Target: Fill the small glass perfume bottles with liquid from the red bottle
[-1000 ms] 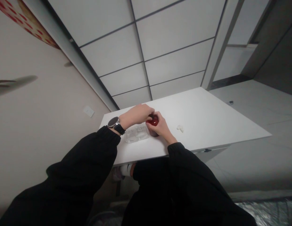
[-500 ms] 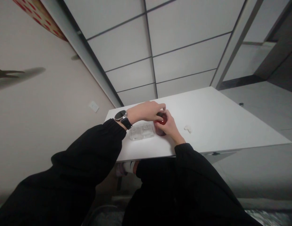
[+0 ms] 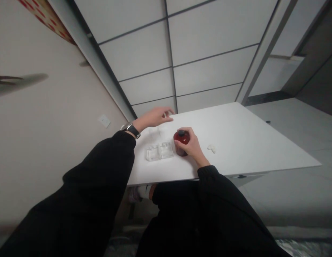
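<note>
A dark red bottle [image 3: 178, 138] with a black cap [image 3: 181, 132] stands upright on the white table [image 3: 235, 132]. My right hand [image 3: 191, 142] is wrapped round its right side, thumb across the front. Up and to the left of the bottle, my left hand [image 3: 156, 116] hovers near the table's far edge, fingers curved and apart, with nothing seen in it. A black-strapped watch [image 3: 133, 130] is on that wrist. Just left of the bottle lies a clear container with two compartments [image 3: 159, 151]. Behind it is a faint clear piece [image 3: 155, 132], too washed out to name.
A small crumpled white scrap [image 3: 211, 148] lies to the right of my right hand. White panelled doors [image 3: 144, 46] rise beyond the table's far edge. On the left is a wall with a socket [image 3: 104, 121]. My legs are under the near edge.
My left hand has come off the bottle's cap and moved up and left, uncovering the cap and the clear piece. My right hand has stayed round the bottle.
</note>
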Available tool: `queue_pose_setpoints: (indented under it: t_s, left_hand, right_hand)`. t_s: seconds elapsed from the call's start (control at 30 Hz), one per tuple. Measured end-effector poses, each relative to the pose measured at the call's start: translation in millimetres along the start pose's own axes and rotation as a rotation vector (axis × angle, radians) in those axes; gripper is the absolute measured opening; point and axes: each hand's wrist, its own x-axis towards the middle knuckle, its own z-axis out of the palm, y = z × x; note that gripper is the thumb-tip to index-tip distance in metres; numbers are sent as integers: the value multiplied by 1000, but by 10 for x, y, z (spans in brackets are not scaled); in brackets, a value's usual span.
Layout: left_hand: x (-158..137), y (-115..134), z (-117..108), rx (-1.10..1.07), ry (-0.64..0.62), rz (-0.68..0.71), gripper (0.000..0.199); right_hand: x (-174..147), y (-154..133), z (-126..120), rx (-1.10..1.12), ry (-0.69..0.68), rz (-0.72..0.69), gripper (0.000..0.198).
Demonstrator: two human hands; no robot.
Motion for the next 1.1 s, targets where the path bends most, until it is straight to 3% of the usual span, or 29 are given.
queue_pose_setpoints:
  t_s: [0.07,0.17,0.33,0.53,0.7,0.87,1.0,1.1]
  left_hand:
    - [-106,-408,119,-16,149,-315,39]
    - [-278,-892,476,22,157,-463,43]
    - [-298,-1314,982,41,148,-532,43]
    - [-158,-1533,978,10,145,-489,22]
    - [-386,-1353,635,-21,302,-415,37]
    - [-997,-794,318,-84,549,-157,35]
    - [-1393,-390,397,4,649,-92,32]
    - [-1479,-307,568,53,678,-95,32]
  right_hand:
    - [-25,-1,5,-7,3,-18,44]
    - [-60,25,20,-35,39,-41,44]
    - [-64,104,33,-118,116,-65,49]
    - [-1,170,41,-174,189,-83,47]
    - [-1,212,41,-194,198,-86,49]
    - [-23,203,43,-187,197,-70,50]
    - [-49,175,58,-178,228,-64,49]
    - [-73,160,59,-176,253,-69,49]
